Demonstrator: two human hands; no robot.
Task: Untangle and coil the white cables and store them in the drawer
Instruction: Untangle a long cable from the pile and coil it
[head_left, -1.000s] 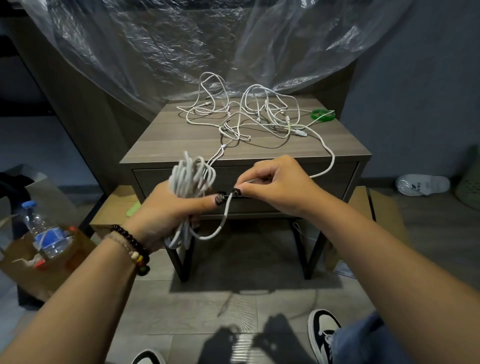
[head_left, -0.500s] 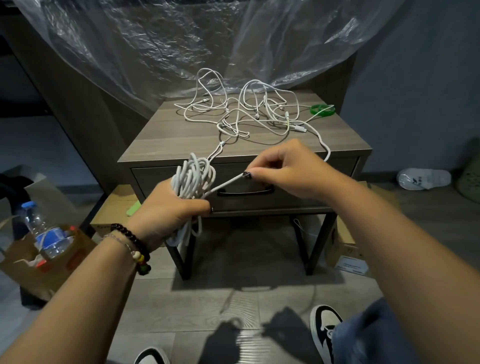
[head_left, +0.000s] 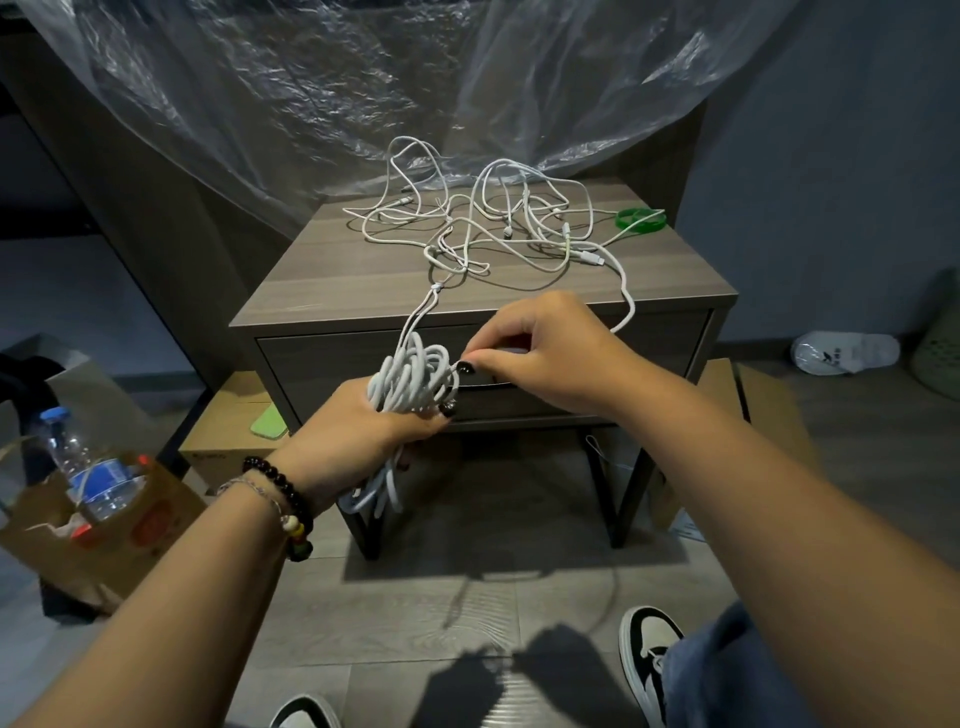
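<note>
My left hand (head_left: 363, 434) grips a coil of white cable (head_left: 415, 376) in front of the nightstand's closed drawer (head_left: 670, 345); loose loops hang below the fist. My right hand (head_left: 550, 358) pinches a strand of the same cable right beside the coil's top. From the coil a thin white cable runs up to a tangled pile of white cables (head_left: 493, 228) spread over the nightstand top (head_left: 322, 291). One thicker white cable drops over the front edge behind my right hand.
A green ring (head_left: 640, 220) lies at the top's back right. Clear plastic sheeting (head_left: 363, 88) hangs behind. A paper bag with a water bottle (head_left: 88, 467) stands at the left, cardboard boxes (head_left: 228, 431) under and beside the nightstand, a white slipper (head_left: 847, 353) on the right floor.
My right hand has brought its pinched strand leftwards and now holds it against the top of the coil. My left hand keeps its grip on the coil.
</note>
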